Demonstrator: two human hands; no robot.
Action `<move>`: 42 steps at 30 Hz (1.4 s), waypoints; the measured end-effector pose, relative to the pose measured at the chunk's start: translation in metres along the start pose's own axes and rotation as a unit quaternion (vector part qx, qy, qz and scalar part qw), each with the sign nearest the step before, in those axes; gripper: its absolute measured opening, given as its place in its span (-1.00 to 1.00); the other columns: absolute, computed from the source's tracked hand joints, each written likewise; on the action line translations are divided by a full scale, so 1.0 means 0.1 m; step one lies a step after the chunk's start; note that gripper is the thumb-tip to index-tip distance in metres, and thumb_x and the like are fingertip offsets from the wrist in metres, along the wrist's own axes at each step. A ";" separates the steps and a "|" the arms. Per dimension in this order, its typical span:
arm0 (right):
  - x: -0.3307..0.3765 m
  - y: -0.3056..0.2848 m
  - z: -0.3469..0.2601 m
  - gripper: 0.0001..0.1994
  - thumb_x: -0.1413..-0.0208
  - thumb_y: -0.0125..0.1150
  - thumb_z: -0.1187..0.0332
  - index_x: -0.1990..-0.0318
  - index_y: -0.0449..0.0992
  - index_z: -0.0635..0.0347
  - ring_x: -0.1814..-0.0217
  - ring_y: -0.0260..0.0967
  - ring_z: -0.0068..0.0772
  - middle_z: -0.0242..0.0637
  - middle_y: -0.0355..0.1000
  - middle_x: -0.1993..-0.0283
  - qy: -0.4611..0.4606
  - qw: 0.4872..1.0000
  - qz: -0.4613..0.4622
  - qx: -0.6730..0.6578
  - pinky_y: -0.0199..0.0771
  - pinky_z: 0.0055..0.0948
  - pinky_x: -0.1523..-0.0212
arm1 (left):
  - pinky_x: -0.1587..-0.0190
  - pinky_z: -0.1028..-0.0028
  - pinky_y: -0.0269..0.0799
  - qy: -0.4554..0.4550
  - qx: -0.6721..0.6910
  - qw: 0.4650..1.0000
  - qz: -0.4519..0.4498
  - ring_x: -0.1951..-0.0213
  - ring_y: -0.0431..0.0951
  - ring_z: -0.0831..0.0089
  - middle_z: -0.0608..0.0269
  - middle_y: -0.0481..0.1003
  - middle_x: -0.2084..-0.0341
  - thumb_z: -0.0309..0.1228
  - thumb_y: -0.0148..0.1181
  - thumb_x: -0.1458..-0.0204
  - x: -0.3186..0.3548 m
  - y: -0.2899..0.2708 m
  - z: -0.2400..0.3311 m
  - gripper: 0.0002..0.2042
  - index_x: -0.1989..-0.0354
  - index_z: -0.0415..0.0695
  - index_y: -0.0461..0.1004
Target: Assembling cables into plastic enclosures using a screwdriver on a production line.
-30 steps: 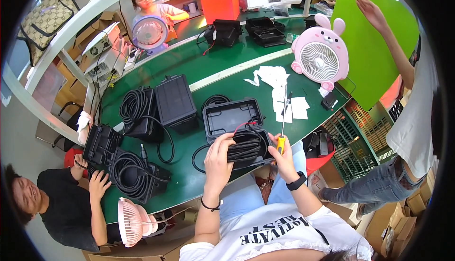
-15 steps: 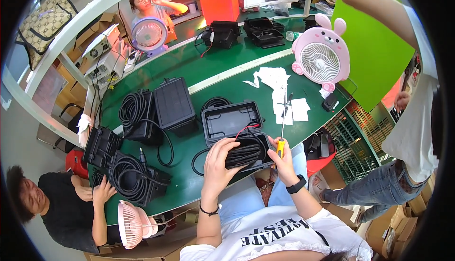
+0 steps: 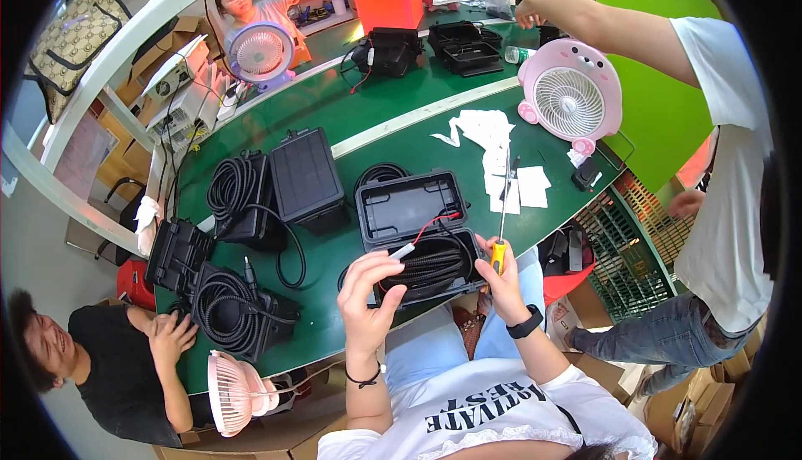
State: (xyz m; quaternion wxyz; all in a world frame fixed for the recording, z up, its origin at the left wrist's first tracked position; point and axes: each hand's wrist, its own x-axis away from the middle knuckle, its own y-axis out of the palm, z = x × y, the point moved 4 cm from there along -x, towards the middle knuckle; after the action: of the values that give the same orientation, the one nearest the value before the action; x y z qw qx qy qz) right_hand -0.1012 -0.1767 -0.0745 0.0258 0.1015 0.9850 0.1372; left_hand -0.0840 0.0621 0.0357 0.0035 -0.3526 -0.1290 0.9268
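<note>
An open black plastic box (image 3: 368,230) lies in front of me, its lid folded back on the far side. A coil of black corrugated cable (image 3: 428,269) fills its near half. Across the coil runs a red wire (image 3: 434,224), with a white connector (image 3: 403,252) close to my left fingertips. My left hand (image 3: 368,291) is open over the box's left side, thumb and fingers apart. With its fingers closed round the yellow handle, my right hand (image 3: 504,286) holds a screwdriver (image 3: 499,256) at the box's right side, the long shaft pointing away from me.
Other black boxes (image 3: 307,177) and coiled cables (image 3: 227,314) stand to the left on the green table (image 3: 342,351). White papers (image 3: 532,189) and a pink rabbit fan (image 3: 571,96) are at the right. People sit left and far; another person's arm (image 3: 618,32) reaches over at right.
My left hand has lifted off the coil and drawn left, its fingers opening. The white connector now shows. The standing person's arm has come down over the rabbit fan.
</note>
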 end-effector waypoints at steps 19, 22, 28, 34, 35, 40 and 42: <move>0.03 -0.01 -0.01 -0.65 -0.15 0.17 0.46 -0.04 0.21 0.01 0.27 0.22 -0.85 -0.18 0.21 -0.36 0.028 0.999 0.014 -0.011 0.28 -0.83 0.48 | 0.14 0.36 0.23 0.318 0.325 0.882 0.127 0.39 0.33 0.53 0.51 0.34 0.51 -0.31 0.14 -0.19 -0.21 -0.47 1.40 -0.84 0.12 0.34 0.49; 0.02 0.01 -0.01 -0.65 -0.17 0.15 0.48 -0.04 0.20 0.00 0.37 0.21 -0.89 -0.21 0.19 -0.37 0.025 0.999 0.021 -0.007 0.25 -0.85 0.58 | 0.16 0.40 0.23 0.333 0.325 0.873 0.147 0.40 0.32 0.56 0.52 0.34 0.51 -0.31 0.13 -0.20 -0.25 -0.44 1.44 -0.84 0.11 0.34 0.48; 0.02 0.01 -0.02 -0.66 -0.17 0.17 0.46 -0.03 0.22 0.00 0.37 0.20 -0.87 -0.16 0.17 -0.37 0.023 0.999 0.024 -0.007 0.25 -0.85 0.57 | 0.14 0.39 0.26 0.340 0.297 0.880 0.150 0.40 0.34 0.56 0.51 0.35 0.49 -0.31 0.08 -0.24 -0.32 -0.44 1.52 -0.83 0.09 0.35 0.47; 0.02 -0.07 0.03 -0.67 -0.16 0.17 0.46 -0.03 0.23 0.00 0.25 0.22 -0.84 -0.17 0.18 -0.37 0.020 0.999 0.037 -0.005 0.25 -0.86 0.53 | 0.14 0.37 0.29 0.390 0.297 0.862 0.132 0.38 0.36 0.54 0.49 0.38 0.46 -0.32 0.07 -0.25 -0.40 -0.38 1.46 -0.83 0.09 0.35 0.47; 0.02 -0.03 0.02 -0.67 -0.16 0.17 0.46 -0.03 0.23 0.00 0.25 0.22 -0.84 -0.17 0.18 -0.37 0.022 0.999 0.033 -0.006 0.25 -0.86 0.53 | 0.14 0.37 0.29 0.391 0.292 0.863 0.132 0.38 0.36 0.54 0.49 0.38 0.46 -0.32 0.07 -0.25 -0.37 -0.42 1.48 -0.83 0.09 0.35 0.47; 0.04 0.02 -0.07 -0.65 -0.15 0.13 0.52 -0.05 0.25 0.01 0.20 0.24 -0.79 -0.23 0.19 -0.34 0.039 0.999 0.031 -0.002 0.28 -0.80 0.35 | 0.17 0.43 0.30 0.390 0.290 0.864 0.132 0.36 0.38 0.53 0.46 0.39 0.44 -0.34 0.09 -0.24 -0.29 -0.43 1.50 -0.84 0.13 0.35 0.49; 0.03 0.01 -0.05 -0.66 -0.15 0.15 0.49 -0.04 0.24 0.00 0.28 0.22 -0.83 -0.20 0.18 -0.35 0.031 0.999 0.027 -0.005 0.26 -0.82 0.46 | 0.18 0.43 0.31 0.369 0.296 0.871 0.129 0.37 0.39 0.53 0.46 0.40 0.44 -0.34 0.10 -0.23 -0.31 -0.42 1.57 -0.84 0.13 0.35 0.49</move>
State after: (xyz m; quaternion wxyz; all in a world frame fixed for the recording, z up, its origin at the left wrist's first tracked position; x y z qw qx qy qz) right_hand -0.1039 -0.1762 -0.0689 -0.0075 0.1239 0.9815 0.1460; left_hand -0.1667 0.0627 0.1787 0.0357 -0.6650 0.2092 0.7161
